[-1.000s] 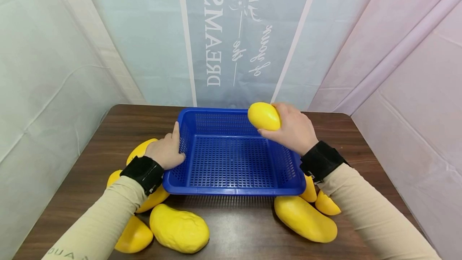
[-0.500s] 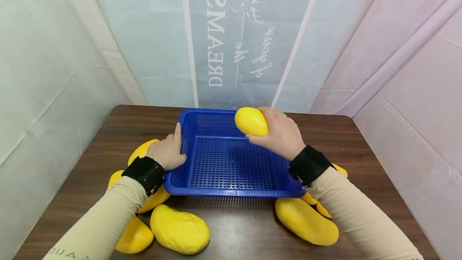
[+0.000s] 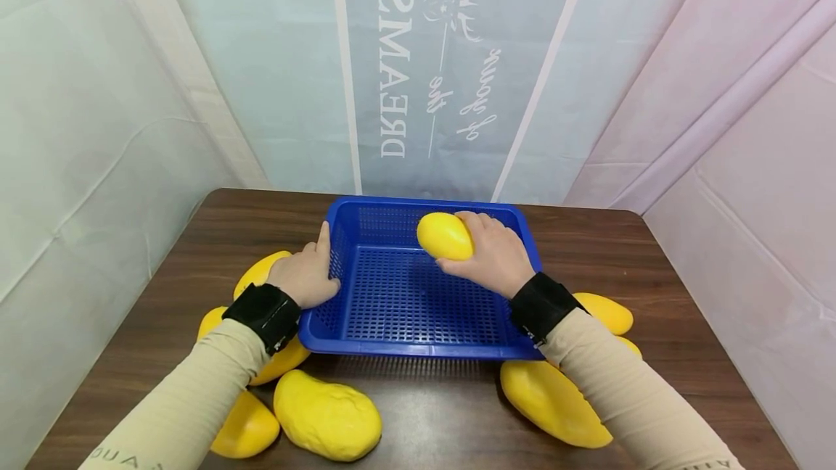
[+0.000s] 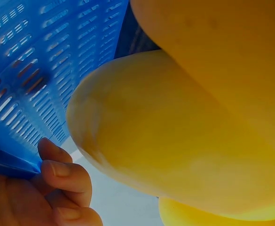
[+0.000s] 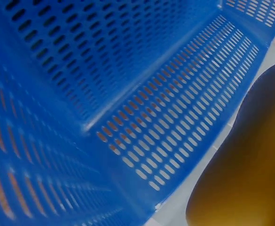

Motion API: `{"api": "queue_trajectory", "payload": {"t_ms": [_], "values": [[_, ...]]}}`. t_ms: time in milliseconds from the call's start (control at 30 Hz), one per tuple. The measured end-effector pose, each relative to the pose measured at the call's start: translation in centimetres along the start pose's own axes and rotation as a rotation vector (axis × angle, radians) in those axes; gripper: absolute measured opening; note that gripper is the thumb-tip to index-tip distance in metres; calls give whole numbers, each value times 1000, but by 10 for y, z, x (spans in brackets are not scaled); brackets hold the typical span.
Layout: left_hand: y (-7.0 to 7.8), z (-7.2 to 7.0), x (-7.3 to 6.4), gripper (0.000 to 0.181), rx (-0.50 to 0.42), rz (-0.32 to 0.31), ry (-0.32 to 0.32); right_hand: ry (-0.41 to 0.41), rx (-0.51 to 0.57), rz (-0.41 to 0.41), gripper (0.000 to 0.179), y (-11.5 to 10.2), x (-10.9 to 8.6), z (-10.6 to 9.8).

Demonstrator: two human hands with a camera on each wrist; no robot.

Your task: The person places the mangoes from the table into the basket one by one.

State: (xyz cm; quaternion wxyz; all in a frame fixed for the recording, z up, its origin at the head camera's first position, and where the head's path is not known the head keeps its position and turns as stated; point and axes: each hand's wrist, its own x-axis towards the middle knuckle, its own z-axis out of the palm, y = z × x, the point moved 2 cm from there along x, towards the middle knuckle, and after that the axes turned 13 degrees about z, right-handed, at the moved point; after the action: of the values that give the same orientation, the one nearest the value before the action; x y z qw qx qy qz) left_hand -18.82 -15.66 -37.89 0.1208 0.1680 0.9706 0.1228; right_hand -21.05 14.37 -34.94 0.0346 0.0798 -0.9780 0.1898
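A blue plastic basket [image 3: 421,350] with slotted walls stands on the table, its inside bare. My left hand [image 3: 305,274] grips its left rim; the left wrist view has the curled fingers [image 4: 64,176] against the slotted side. A smooth yellow mango [image 3: 444,236] is held in my right hand [image 3: 496,252], above the far right part of the basket. The right wrist view looks into the basket, with the held mango [image 5: 250,160] large and dark at the right edge. Beside my left hand lie more mangoes, one of them a big yellow mango [image 4: 175,132] close to the basket wall.
Several mangoes lie left of the basket, including a wrinkled yellow mango [image 3: 328,415] near the front. Others, such as a long mango [image 3: 548,397] and a smaller mango [image 3: 607,312], lie at the right, partly under my forearm. Fabric curtains [image 3: 451,93] surround the brown table [image 3: 660,274].
My right hand has carried the mango leftward and lower, from the right rim to over the basket's inside. My left hand keeps its grip on the rim.
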Motion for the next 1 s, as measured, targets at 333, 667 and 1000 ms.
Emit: {"api": "queue_trajectory", "payload": {"t_ms": [333, 667, 1000], "values": [[1, 1, -2, 99, -5, -8, 8, -29, -28, 14, 81, 5, 0, 14], [-1, 1, -1, 99, -20, -11, 14, -40, -12, 12, 81, 9, 3, 22], [0, 1, -1, 99, -21, -21, 8, -51, 18, 17, 80, 7, 10, 27]]}}
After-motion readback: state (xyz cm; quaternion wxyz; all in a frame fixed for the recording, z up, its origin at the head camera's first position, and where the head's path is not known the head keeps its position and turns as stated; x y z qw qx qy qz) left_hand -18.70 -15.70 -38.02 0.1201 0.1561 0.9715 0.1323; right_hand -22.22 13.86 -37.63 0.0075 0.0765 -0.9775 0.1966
